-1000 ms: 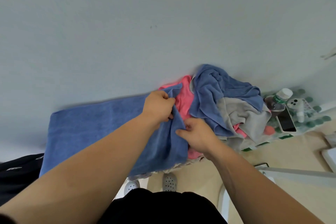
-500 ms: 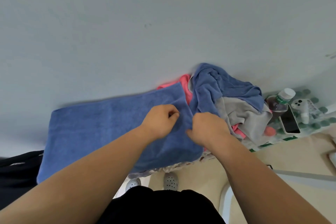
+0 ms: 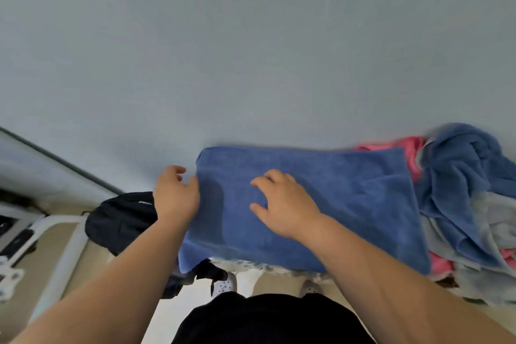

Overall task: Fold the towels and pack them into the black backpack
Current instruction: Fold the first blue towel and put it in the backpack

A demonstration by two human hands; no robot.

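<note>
At the far left a white frame [image 3: 60, 234] stands beside the black backpack [image 3: 120, 220], which sits just left of the left hand [image 3: 174, 195]; that hand is half-curled at the left edge of the blue towel [image 3: 335, 204], fingers loose, gripping nothing that I can see. The towel lies flat along the near edge of the pale grey surface [image 3: 251, 64], bare and wide behind it, with the right hand [image 3: 282, 204] spread open on top. A crumpled pile of towels [image 3: 469, 190], blue, pink and grey, crowds the towel's right edge.
</note>
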